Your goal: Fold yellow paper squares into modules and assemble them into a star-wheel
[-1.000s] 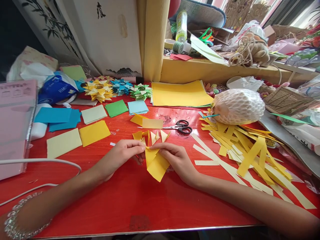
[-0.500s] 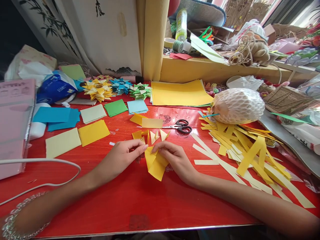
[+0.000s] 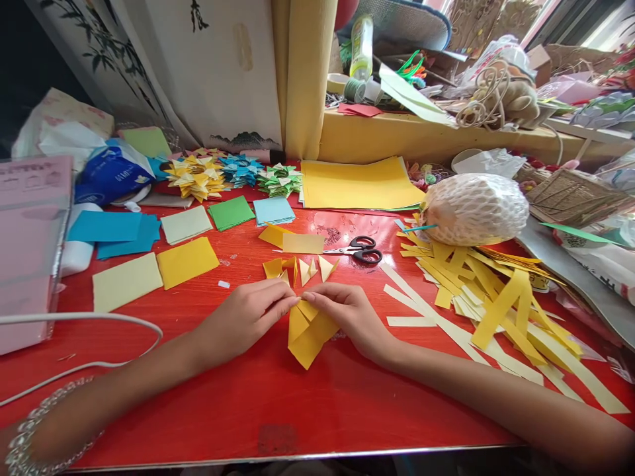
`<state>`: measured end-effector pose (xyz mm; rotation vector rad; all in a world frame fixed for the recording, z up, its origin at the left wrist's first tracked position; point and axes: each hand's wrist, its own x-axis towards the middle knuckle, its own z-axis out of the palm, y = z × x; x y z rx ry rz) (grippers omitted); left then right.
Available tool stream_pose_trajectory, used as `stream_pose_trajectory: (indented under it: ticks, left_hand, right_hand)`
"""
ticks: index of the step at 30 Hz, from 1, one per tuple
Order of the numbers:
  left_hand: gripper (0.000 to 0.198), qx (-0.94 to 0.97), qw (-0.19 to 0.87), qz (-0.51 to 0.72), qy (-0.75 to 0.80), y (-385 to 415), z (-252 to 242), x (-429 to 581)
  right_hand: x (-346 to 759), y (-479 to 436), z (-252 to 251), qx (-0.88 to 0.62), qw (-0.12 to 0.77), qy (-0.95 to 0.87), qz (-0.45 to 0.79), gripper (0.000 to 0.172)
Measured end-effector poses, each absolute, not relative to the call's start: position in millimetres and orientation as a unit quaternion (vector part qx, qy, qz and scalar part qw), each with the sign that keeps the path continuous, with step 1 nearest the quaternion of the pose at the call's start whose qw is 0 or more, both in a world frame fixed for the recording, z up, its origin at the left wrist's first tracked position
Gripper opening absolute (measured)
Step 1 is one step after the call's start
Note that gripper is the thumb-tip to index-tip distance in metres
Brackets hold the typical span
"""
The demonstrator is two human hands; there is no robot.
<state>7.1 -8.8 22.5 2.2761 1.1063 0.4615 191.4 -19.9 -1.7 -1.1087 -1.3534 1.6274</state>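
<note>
A partly folded piece of yellow paper [image 3: 308, 338] is pinched at its top edge between my two hands, its pointed lower part hanging toward me. My left hand [image 3: 253, 316] is closed with thumb and fingertips on the paper's upper left corner. On the upper right side, my right hand [image 3: 350, 317] grips the same paper, thumb on top. Just beyond my fingertips stand small folded triangles: a yellow one [image 3: 272, 268] and a cream one [image 3: 307, 271]. Scissors with black handles [image 3: 364, 250] lie behind them, beside a pale yellow paper rectangle [image 3: 302, 243].
Stacks of coloured paper, such as a yellow stack [image 3: 187, 262], lie at left near a white cable [image 3: 114, 318]. Folded star-like rings [image 3: 196, 175] sit behind. Yellow paper strips [image 3: 496, 297] pile up at right under a net-wrapped bundle [image 3: 476, 208]. Yellow sheets [image 3: 360, 185] lie at the back.
Both hands have drawn closer together at the paper's top edge. The yellow paper has turned slightly, its lower point shifting down and to the left.
</note>
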Motion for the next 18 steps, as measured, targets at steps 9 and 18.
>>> stream_pose_trajectory:
  ticks: [9,18]
  left_hand:
    - [0.026,0.88,0.22,0.154,0.392,-6.7,15.8,4.1]
    - [0.023,0.891,0.21,0.16,0.37,-1.8,16.1,1.2]
  right_hand:
    - [191.1,-19.1,-4.1,-0.436,0.348,-0.573,0.601,0.022]
    - [190.3,-19.4,-4.9,-0.447,0.337,-0.605,0.566,0.026]
